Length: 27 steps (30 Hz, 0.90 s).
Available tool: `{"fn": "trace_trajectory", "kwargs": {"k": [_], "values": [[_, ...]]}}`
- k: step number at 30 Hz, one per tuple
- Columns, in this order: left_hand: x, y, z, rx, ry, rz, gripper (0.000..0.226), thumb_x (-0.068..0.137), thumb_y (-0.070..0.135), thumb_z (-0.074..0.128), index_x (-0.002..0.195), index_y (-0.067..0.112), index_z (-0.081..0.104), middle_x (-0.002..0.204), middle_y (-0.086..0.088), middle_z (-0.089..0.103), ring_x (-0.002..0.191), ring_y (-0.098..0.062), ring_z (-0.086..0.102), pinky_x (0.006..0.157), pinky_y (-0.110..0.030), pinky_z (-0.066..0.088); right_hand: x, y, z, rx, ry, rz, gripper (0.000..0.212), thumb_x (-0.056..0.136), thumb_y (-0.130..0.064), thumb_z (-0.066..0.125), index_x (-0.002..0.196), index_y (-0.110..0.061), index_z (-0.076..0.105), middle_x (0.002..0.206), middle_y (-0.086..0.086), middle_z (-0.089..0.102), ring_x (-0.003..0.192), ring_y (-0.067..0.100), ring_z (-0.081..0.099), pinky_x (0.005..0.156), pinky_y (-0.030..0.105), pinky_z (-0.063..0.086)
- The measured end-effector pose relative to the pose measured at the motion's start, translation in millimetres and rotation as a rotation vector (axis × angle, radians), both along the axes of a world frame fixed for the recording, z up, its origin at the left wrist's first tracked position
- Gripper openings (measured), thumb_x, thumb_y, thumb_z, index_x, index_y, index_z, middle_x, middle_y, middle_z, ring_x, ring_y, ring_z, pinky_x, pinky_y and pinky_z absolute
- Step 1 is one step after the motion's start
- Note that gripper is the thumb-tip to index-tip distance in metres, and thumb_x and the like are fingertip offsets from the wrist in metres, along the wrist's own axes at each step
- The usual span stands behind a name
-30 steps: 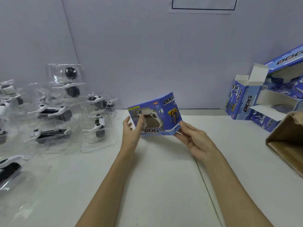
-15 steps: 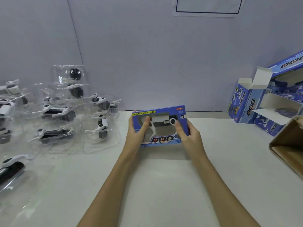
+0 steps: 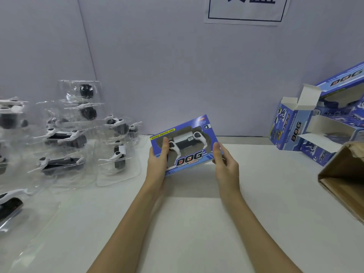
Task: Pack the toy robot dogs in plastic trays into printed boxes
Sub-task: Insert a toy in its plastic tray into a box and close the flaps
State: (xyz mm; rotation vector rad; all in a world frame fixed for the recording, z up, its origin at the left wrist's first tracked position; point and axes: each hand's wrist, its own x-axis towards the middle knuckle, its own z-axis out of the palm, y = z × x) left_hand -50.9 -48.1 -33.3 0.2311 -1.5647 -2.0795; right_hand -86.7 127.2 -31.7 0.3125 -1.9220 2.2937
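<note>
Item: printed box (image 3: 186, 145), blue, lettered "DOG", held above the middle of the white worktop (image 3: 197, 223), window face toward the camera, tilted with its right end higher. Contents: one toy robot dog (image 3: 187, 141), white and black, visible through the window cut-out. Left hand (image 3: 158, 164) grips the box's left end, thumb lying over the front face at the window edge, remaining fingers hidden behind the box. Right hand (image 3: 225, 165) grips the right end, thumb on the front edge, fingers curled round the back. Left of the box, on the worktop: a group of clear plastic trays (image 3: 118, 152), each carrying a toy dog, some stacked against the grey wall (image 3: 177, 66), others lying flat; one further tray (image 3: 11, 205) sits near the left edge, only partly in view. Right rear of the worktop: open printed boxes (image 3: 291, 129) of the same blue pattern, white flaps raised, several piled together. Right edge: brown cardboard carton (image 3: 344, 180), its open side turned toward the worktop, partly cut off by the frame. On the wall above: a white paper sign (image 3: 246, 8) with a dark border, its text cropped.
</note>
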Motion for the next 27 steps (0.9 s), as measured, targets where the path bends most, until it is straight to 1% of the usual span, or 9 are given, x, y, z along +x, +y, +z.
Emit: {"fn": "trace_trajectory", "kwargs": {"k": [3,7,10,14,16,19,23,25,27], "values": [[-1,-2,0,-0.019,0.000,0.018,0.057,0.090,0.069,0.065,0.128,0.027,0.065,0.121,-0.006,0.075,0.120,-0.036,0.066,0.110,-0.054,0.049,3,-1,-2,0.006,0.020,-0.049,0.059,0.096,-0.058,0.057,0.134,-0.014,0.068,0.126,-0.002,0.072,0.115,0.010,0.068,0.102,0.029,0.053],[1,2,8,-0.058,-0.042,-0.036,0.060,0.086,0.070,0.069,0.132,0.032,0.062,0.117,0.006,0.076,0.112,-0.021,0.072,0.097,-0.040,0.056,2,9,-2,0.014,0.000,0.021,0.040,0.105,-0.049,0.052,0.121,-0.021,0.075,0.114,-0.007,0.078,0.107,0.005,0.069,0.089,0.014,0.052],[6,-1,12,-0.085,-0.011,-0.109,0.059,0.083,0.056,0.079,0.133,0.032,0.061,0.118,0.002,0.077,0.107,-0.022,0.075,0.088,-0.037,0.058,-3,16,4,0.039,-0.075,0.056,0.031,0.107,-0.044,0.050,0.108,-0.027,0.075,0.104,-0.007,0.079,0.099,0.012,0.067,0.095,0.033,0.053],[14,-22,10,-0.112,0.062,-0.243,0.065,0.086,0.032,0.082,0.144,0.035,0.054,0.130,-0.004,0.072,0.112,-0.024,0.073,0.088,-0.037,0.062,-10,32,13,0.125,-0.117,0.190,0.046,0.098,-0.056,0.061,0.133,-0.025,0.064,0.112,-0.003,0.077,0.101,0.014,0.074,0.096,0.042,0.055],[18,-33,8,-0.093,0.085,-0.292,0.076,0.086,0.028,0.081,0.152,0.036,0.046,0.130,-0.002,0.071,0.112,-0.022,0.073,0.086,-0.036,0.062,-10,45,17,0.256,-0.025,0.293,0.051,0.089,-0.058,0.068,0.131,-0.029,0.065,0.113,-0.010,0.077,0.107,0.012,0.073,0.095,0.040,0.054],[19,-37,7,-0.055,0.105,-0.281,0.063,0.084,0.027,0.085,0.142,0.026,0.059,0.127,-0.009,0.072,0.108,-0.025,0.073,0.082,-0.034,0.061,-9,59,21,0.381,0.084,0.384,0.051,0.088,-0.052,0.075,0.134,-0.030,0.065,0.123,-0.009,0.075,0.120,0.014,0.067,0.105,0.042,0.051],[16,-25,7,-0.035,0.066,-0.168,0.046,0.076,0.042,0.089,0.116,0.023,0.077,0.113,-0.008,0.078,0.096,-0.023,0.074,0.076,-0.030,0.060,3,59,35,0.434,-0.054,0.429,0.076,0.079,-0.066,0.078,0.142,-0.039,0.046,0.106,0.001,0.079,0.092,0.015,0.076,0.085,0.035,0.058],[14,-24,5,-0.039,0.054,-0.153,0.049,0.077,0.045,0.087,0.120,0.024,0.075,0.116,-0.010,0.077,0.097,-0.025,0.075,0.078,-0.031,0.060,9,59,41,0.498,-0.112,0.403,0.067,0.081,-0.058,0.078,0.134,-0.029,0.050,0.101,0.002,0.079,0.084,0.018,0.076,0.078,0.036,0.058],[10,-24,2,-0.014,0.045,-0.137,0.059,0.083,0.051,0.082,0.133,0.026,0.066,0.126,-0.008,0.073,0.107,-0.024,0.073,0.083,-0.037,0.060,13,64,50,0.385,-0.170,0.332,0.052,0.090,-0.039,0.079,0.130,-0.016,0.056,0.101,0.012,0.078,0.080,0.025,0.076,0.077,0.040,0.063]]}}
